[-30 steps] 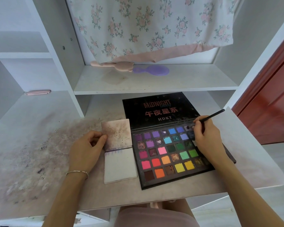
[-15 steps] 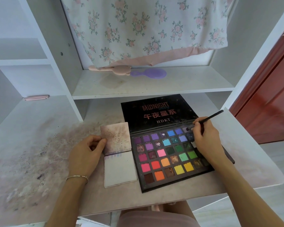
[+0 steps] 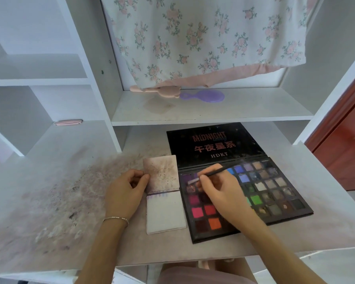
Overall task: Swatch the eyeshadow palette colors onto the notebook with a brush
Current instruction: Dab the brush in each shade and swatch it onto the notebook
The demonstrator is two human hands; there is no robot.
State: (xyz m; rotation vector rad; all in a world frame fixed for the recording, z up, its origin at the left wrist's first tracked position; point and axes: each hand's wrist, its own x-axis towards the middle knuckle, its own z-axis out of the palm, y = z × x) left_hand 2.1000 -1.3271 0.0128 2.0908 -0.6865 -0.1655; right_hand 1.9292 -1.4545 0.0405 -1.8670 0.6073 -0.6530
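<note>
Near the desk's (image 3: pixel 295 238) front edge lies the open notebook (image 3: pixel 165 212), blank lower page exposed, faint purple swatches just below its fold. The left hand (image 3: pixel 124 191) pinches the flipped-up cover at its left edge, apparently to keep the page flat. Touching the notebook's right side sits the eyeshadow palette (image 3: pixel 275 193). The right hand (image 3: pixel 219 191) grips the brush (image 3: pixel 215 171) pencil-style, tip over the purple pans at the palette's far-left corner, likely loading colour. Farther back, the lid reads "MIDNIGHT", Chinese characters, "HDKT".
</note>
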